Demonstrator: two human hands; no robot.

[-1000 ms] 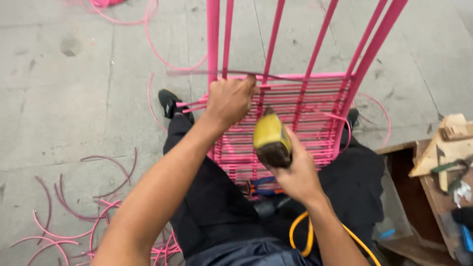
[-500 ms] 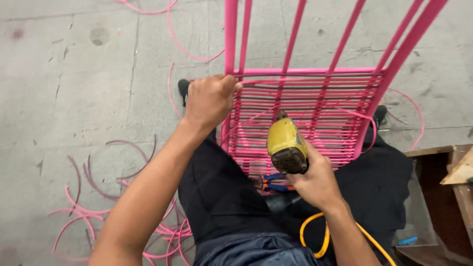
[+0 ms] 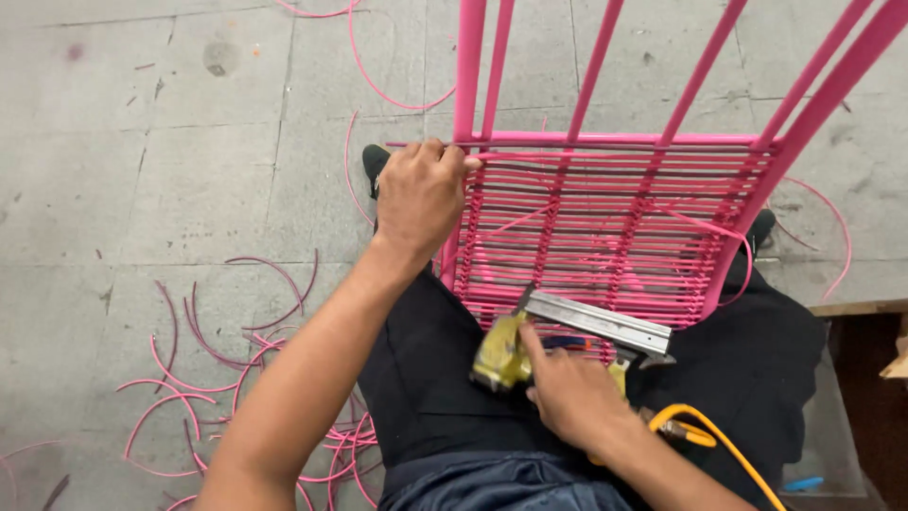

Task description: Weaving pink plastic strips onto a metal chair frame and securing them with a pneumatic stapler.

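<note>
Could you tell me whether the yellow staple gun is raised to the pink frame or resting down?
Resting down: the staple gun lies across the lap under the right hand.

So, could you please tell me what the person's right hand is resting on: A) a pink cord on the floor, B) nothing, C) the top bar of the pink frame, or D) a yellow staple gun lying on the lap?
D: the right hand grips the yellow staple gun on the lap, while the left hand is up at the pink frame.
</note>
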